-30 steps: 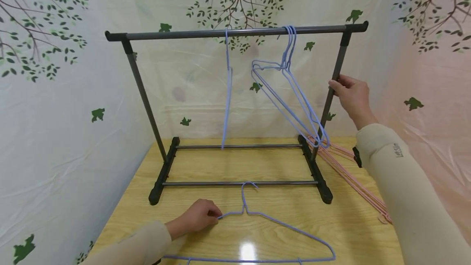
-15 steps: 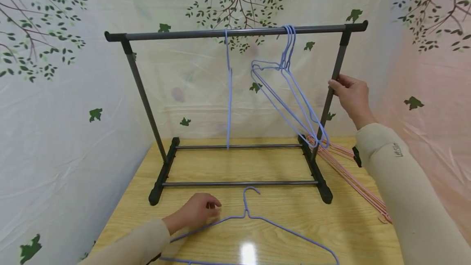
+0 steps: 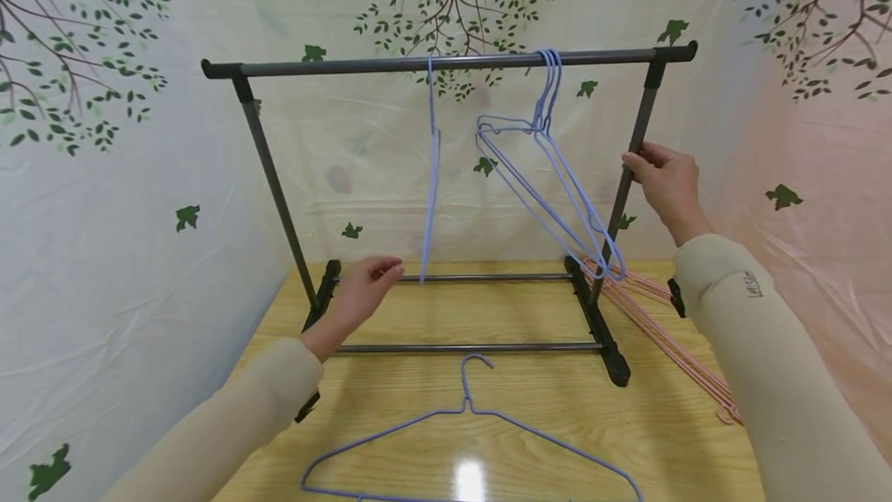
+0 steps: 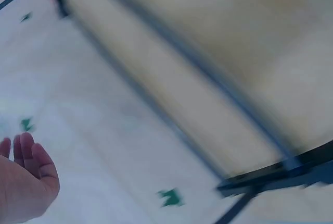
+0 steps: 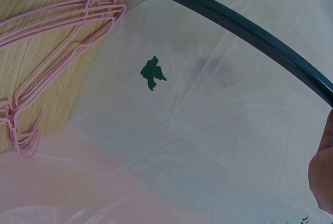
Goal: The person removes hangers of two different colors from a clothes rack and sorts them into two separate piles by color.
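Observation:
My right hand grips the right upright post of a black garment rack, thumb on the near side; in the right wrist view only part of that hand shows. My left hand is in the air before the rack's left side, fingers loosely bent, holding nothing. Just right of its fingertips, apart from them, a single blue hanger hangs edge-on from the top bar. Several more blue hangers hang bunched further right. Another blue hanger lies flat on the table in front, its lower edge partly cut off.
A bundle of pink hangers lies on the wooden table at the right, behind and beside the rack's right foot. Patterned cloth walls stand close on the left, back and right.
My left hand has let go of the blue hanger on the table and risen away toward the rack. That hanger has shifted slightly nearer. My right hand has stayed on the post.

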